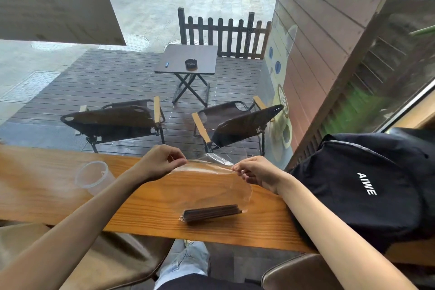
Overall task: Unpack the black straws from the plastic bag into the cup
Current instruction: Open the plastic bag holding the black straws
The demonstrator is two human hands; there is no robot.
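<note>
You're at the start: your left hand [162, 162] and right hand [256, 172] pinch the plastic bag [211, 186] mouth, black straws [211, 213] bunched at its bottom above the bench [35, 195]. Left of the bag, the cup [93, 178] holds none.

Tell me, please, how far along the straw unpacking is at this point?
Early. Done: nothing yet; the cup stands empty on the counter. In hand: the left hand and right hand pinch the bag at its top edge, apparently opening it. Left: the straws lie bundled at the bag's bottom and must all go into the cup.
</note>
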